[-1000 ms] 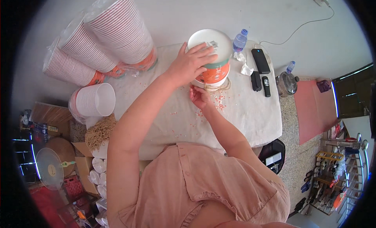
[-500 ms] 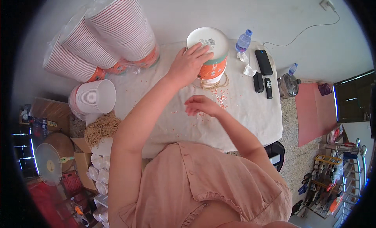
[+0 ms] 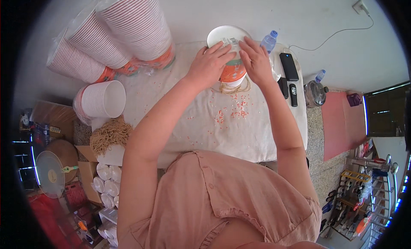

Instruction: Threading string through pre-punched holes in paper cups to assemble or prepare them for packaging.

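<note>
A white and orange paper bowl (image 3: 231,73) with a white lid stands near the far edge of the cloth-covered table (image 3: 205,129). My left hand (image 3: 209,65) wraps its left side, fingers reaching onto the lid. My right hand (image 3: 256,60) presses on the right side of the lid, where a small clear packet (image 3: 229,41) lies. A loop of rubber bands (image 3: 234,88) lies at the bowl's base. Small orange and white bits (image 3: 233,112) are scattered on the cloth in front.
Bagged stacks of paper bowls (image 3: 120,35) lie at the far left, a stack of white lids (image 3: 102,99) at the left edge, and a heap of rubber bands (image 3: 110,135) below. A plastic bottle (image 3: 269,41), a phone (image 3: 289,67) and remotes (image 3: 293,95) sit on the right.
My right hand rose from the scattered bits on the cloth and came to rest on the bowl's lid. My left hand stayed on the bowl.
</note>
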{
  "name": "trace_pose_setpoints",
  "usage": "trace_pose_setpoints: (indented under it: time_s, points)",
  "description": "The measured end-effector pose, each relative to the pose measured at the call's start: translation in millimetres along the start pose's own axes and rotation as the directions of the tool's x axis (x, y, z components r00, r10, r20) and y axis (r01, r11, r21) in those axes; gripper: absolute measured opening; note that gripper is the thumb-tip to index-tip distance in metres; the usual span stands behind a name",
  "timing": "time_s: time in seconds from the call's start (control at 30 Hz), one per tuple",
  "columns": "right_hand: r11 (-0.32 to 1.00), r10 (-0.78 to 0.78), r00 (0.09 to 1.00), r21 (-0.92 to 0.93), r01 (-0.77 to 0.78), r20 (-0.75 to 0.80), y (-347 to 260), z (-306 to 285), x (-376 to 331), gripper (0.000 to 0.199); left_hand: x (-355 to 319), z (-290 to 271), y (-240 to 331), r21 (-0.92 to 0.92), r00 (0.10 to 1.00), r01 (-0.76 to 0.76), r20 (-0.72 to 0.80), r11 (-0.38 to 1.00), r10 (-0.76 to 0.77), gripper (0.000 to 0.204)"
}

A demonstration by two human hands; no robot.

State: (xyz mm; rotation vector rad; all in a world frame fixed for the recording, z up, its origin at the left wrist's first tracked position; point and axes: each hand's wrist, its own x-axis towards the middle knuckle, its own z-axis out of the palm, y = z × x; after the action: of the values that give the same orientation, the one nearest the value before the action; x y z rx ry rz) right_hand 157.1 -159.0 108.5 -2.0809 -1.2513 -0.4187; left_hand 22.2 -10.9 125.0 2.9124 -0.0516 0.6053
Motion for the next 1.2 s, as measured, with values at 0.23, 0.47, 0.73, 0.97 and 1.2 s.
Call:
trace_pose_setpoints:
  time_s: [0.23, 0.47, 0.73, 0.97, 1.2]
  points:
    - [0.997, 0.014, 0.997, 0.077, -0.008, -0.071, 1.2, 12.5, -6.3, 0.033, -4.5, 6.1, 2.5, -0.019, 0.996, -0.001, -0.095, 1.0, -0.001, 0.037]
    - [0.99, 0.026, 0.991, 0.143, -0.008, -0.13, 0.5, 18.6, -7.6, 0.031, -4.7, 6.0, 2.6, -0.036, 0.999, 0.022, -0.044, 0.999, -0.024, 0.042]
    - [0.952, 0.088, 0.996, 0.293, -0.091, 0.022, 2.0, 9.3, -4.3, 0.037, -24.7, -5.3, -5.7, -0.195, 0.986, -0.028, -0.167, 0.98, -0.005, 0.055]
    - [0.967, -0.033, 0.997, 0.256, 0.013, 0.072, 15.4, 2.5, 2.2, 0.043, -135.5, 25.4, -27.9, -0.362, 0.972, 0.229, 0.028, 0.904, -0.235, 0.049]
    - [0.817, 0.157, 0.987, 0.556, -0.151, 0.038, 27.9, 14.1, -30.6, 0.062, -284.2, 53.0, -44.8, -0.299, 0.901, 0.433, 0.16, 0.851, -0.402, 0.045]
